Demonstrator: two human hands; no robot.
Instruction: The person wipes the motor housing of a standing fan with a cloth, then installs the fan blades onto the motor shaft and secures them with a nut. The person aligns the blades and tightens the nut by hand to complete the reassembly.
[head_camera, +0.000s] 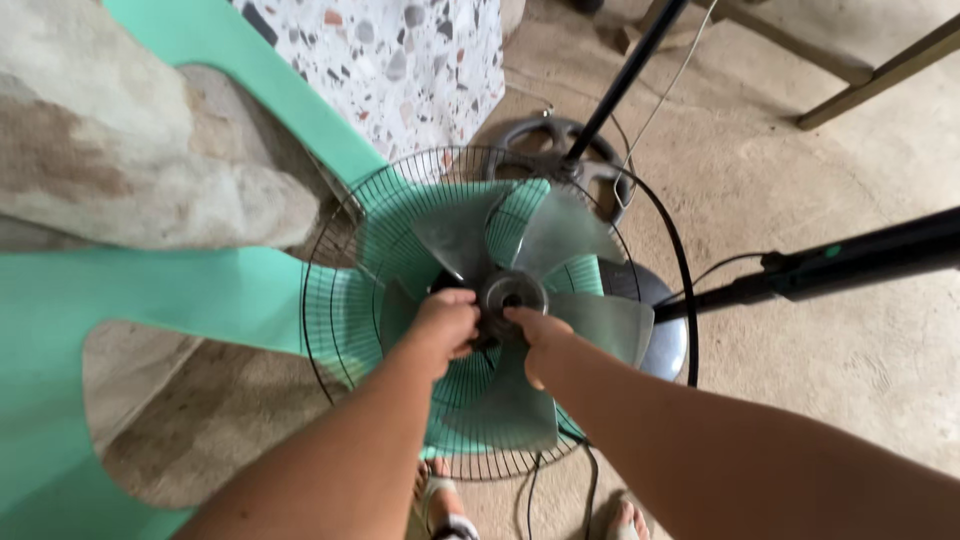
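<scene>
Left hand (445, 325) is curled tight around the fan's hub (512, 295), seemingly bracing it, while the right hand (540, 340) pinches its other side. Grey blades (590, 322) fan outward inside the wire grille (330, 300), resting against a green plastic chair (200, 290) above concrete floor (800, 380).

2 bare forearms, no sleeves; sandals (440, 505) on feet

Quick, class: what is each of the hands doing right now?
Left hand: closed around the hub of the fan blades.
Right hand: fingers on the hub; grip cannot be told.
</scene>
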